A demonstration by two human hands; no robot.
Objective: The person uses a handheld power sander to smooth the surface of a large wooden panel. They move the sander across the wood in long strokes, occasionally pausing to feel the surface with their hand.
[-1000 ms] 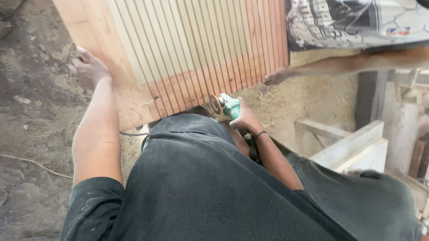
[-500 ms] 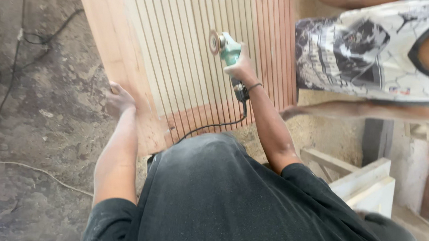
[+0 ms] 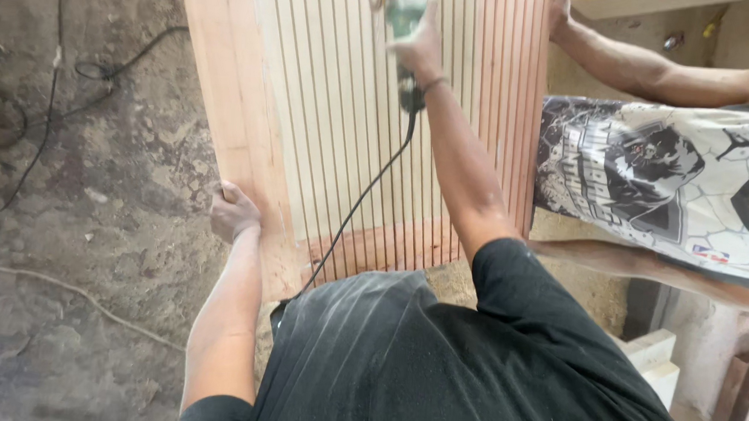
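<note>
Wooden grooved panel (image 3: 345,115) stands tilted. Left hand (image 3: 233,212) fingers clamp its smooth edge. Right hand (image 3: 417,46) fingers wrap a green grinder (image 3: 402,7) against the ribs.

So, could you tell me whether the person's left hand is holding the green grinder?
No, the left hand grips the edge of the slatted wooden panel, while the right hand holds the green grinder.

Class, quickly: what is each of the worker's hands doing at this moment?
Left hand: closed on the left edge of the grooved wooden panel.
Right hand: closed around the green angle grinder, held against the panel near the top of the view.
</note>
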